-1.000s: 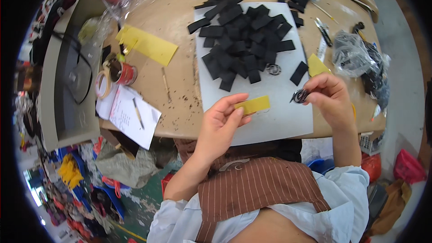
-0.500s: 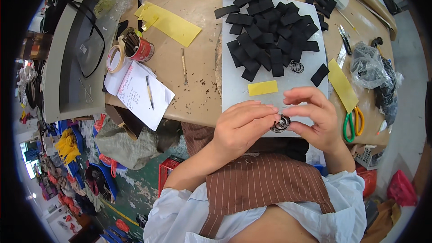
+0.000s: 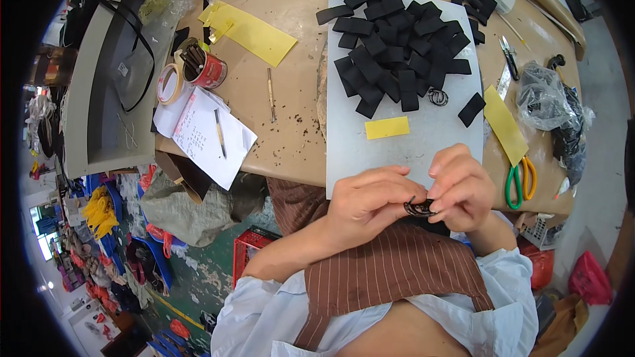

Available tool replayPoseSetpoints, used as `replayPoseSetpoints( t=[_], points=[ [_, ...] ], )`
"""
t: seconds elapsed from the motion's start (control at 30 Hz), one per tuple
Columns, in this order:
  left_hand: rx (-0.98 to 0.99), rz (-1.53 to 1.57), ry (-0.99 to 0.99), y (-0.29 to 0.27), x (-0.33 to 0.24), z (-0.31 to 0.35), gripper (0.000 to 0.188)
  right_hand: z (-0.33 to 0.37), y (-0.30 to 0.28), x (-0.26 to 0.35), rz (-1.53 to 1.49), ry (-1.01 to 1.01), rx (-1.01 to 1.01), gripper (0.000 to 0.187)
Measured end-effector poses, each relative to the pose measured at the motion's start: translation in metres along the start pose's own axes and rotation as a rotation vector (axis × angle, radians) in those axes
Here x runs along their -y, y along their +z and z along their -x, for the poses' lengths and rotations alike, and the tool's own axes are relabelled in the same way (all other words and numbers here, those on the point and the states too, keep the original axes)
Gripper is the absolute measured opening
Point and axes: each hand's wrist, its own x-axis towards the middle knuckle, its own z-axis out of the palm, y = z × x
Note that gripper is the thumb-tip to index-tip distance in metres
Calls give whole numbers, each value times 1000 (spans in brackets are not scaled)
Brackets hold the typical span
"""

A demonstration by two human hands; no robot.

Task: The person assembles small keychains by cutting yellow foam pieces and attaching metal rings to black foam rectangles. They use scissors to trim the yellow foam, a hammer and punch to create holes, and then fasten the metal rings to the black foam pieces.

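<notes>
Between my two hands, near the board's front edge, is a round, shiny black buckle, tilted so it shows nearly edge-on. My left hand grips its left side with fingers stretched over it. On its other side my right hand pinches it between thumb and bent fingers, hiding part of it. Ahead lies a grey-white board bearing a heap of folded black fabric bands. A similar round black buckle rests by the heap. One loose band lies to its right, and a small yellow card below.
Right of the board are a long yellow card, green-and-orange-handled scissors, snips and a plastic bag. At left stand a red tin, a tape roll, a notepad and a thin tool.
The buckle has tipped from facing up to nearly edge-on and moved slightly down. My right hand's fingers have closed from spread to a pinch on it.
</notes>
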Motion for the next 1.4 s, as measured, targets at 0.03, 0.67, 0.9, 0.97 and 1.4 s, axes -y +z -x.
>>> replayPoseSetpoints(
  t=[0.03,0.67,0.9,0.97,1.4],
  points=[
    [-23,56,-30,5,0,2,18,5,6,-1,-17,-11,-69,19],
    [-25,-693,129,-9,1,-12,14,-17,8,18,396,335,41,23],
    [-32,-558,-29,-4,-2,-7,13,-2,22,10,618,54,-64,20],
    [-32,-550,-76,-2,-1,-5,13,3,23,4,600,69,-61,22],
    [-56,708,-888,-4,8,-5,11,-2,-2,0,255,297,106,44]
  ],
)
